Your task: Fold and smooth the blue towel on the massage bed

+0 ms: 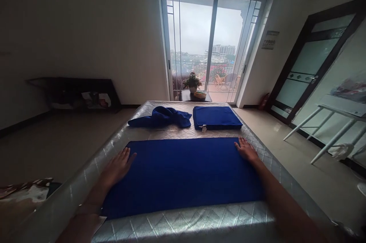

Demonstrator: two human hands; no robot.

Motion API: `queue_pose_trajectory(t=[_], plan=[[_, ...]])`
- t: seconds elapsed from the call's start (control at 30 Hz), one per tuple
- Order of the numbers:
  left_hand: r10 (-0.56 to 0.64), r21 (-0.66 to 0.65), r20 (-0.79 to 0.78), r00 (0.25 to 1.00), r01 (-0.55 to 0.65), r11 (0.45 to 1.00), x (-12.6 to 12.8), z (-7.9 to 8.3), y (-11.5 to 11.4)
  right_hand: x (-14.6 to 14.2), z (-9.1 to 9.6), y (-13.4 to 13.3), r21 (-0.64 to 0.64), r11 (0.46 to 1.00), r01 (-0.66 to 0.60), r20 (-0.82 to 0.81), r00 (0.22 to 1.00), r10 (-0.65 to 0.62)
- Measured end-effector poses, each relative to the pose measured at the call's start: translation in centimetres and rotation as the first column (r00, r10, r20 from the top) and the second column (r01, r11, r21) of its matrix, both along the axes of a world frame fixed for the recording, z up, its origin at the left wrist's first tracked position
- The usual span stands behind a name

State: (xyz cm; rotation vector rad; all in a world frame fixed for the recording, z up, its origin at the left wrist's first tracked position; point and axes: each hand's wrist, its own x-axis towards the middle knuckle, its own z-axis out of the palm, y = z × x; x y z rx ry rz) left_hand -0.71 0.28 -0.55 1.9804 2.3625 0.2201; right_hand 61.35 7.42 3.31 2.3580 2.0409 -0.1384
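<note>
A dark blue cloth (pixel 183 174) lies spread flat in a rectangle on the quilted, silvery mattress (pixel 183 222). My left hand (pixel 120 163) rests on its left edge near the far corner, fingers stretched out. At the far right corner lies my right hand (pixel 246 148), flat with the fingers extended. Neither hand grips the cloth. Beyond it, a crumpled blue cloth (pixel 168 117) lies on the left. To the right of that sits a neatly folded blue stack (pixel 217 116) with a small white tag at its front edge.
Past the mattress's far end, a potted plant (pixel 192 82) stands on a small dark chair (pixel 187 97) before the sliding glass door (pixel 191 41). A light-framed table (pixel 341 113) stands at right near a dark-framed door (pixel 311 63). A dark framed piece (pixel 82 96) leans by the left wall.
</note>
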Motion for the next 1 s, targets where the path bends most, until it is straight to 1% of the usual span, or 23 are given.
queue_pose_trajectory(t=[0.07,0.13,0.23,0.3,0.37,0.4,0.43,0.47,0.5,0.57,0.63,0.7,0.73,0.77,0.83,0.9,1.0], plan=[[0.015,-0.004,0.003,1.000,-0.015,1.000,0.5,0.5,-0.3,0.5,-0.2,0.0,0.008,1.000,0.029,-0.014,0.999,-0.029],[0.024,-0.023,0.012,1.000,-0.024,0.999,1.0,1.2,-0.6,0.5,-0.3,0.0,0.023,0.999,0.031,-0.023,0.999,-0.031],[0.036,-0.091,-0.001,0.999,-0.036,0.995,1.2,2.2,-0.8,0.2,-0.5,0.0,0.043,0.999,0.028,-0.043,0.999,-0.026],[0.073,-0.131,-0.031,0.997,-0.076,0.988,1.4,2.8,-0.5,0.2,-0.5,-0.1,0.051,0.998,0.025,-0.060,0.998,-0.022],[0.108,-0.111,-0.075,0.991,-0.116,0.987,2.7,3.3,0.2,0.2,-0.5,-0.2,0.063,0.998,0.025,-0.070,0.997,-0.020],[0.098,-0.077,-0.096,0.991,-0.105,0.991,3.9,3.5,0.6,0.2,-0.5,-0.2,0.066,0.998,0.025,-0.072,0.997,-0.020],[0.055,-0.039,-0.113,0.992,-0.060,0.997,5.6,3.7,1.2,0.2,-0.5,-0.2,0.068,0.997,0.025,-0.073,0.997,-0.020],[-0.016,-0.006,-0.124,0.992,0.015,1.000,7.7,3.9,1.8,0.2,-0.5,-0.2,0.068,0.997,0.025,-0.074,0.997,-0.020],[-0.112,0.019,-0.126,0.986,0.115,0.993,10.3,4.1,2.4,0.2,-0.5,-0.2,0.070,0.997,0.027,-0.075,0.997,-0.022],[-0.305,0.026,-0.084,0.949,0.308,0.951,16.0,4.2,3.6,0.2,-0.5,-0.3,0.072,0.997,0.030,-0.078,0.997,-0.025],[-0.449,0.017,-0.020,0.893,0.450,0.893,21.4,4.2,4.8,0.2,-0.5,-0.3,0.072,0.997,0.032,-0.079,0.996,-0.027],[-0.495,0.007,0.038,0.868,0.495,0.869,25.3,3.8,5.8,0.2,-0.5,-0.3,0.068,0.997,0.026,-0.077,0.997,-0.021],[-0.495,0.002,0.059,0.867,0.496,0.868,26.5,3.6,6.2,0.2,-0.6,-0.3,0.066,0.998,0.022,-0.074,0.997,-0.018],[-0.487,-0.002,0.073,0.870,0.489,0.872,27.1,3.3,6.5,0.3,-0.6,-0.3,0.065,0.998,0.021,-0.071,0.997,-0.017],[-0.469,-0.012,0.084,0.879,0.472,0.882,26.8,2.8,6.9,0.4,-0.7,-0.1,0.063,0.998,0.022,-0.063,0.998,-0.018],[-0.444,-0.021,0.075,0.893,0.446,0.895,25.0,2.5,7.0,0.4,-0.9,-0.1,0.064,0.998,0.022,-0.058,0.998,-0.018],[-0.363,-0.033,0.049,0.931,0.365,0.931,20.4,2.5,6.8,0.5,-0.9,0.0,0.068,0.998,0.018,-0.066,0.998,-0.014]])
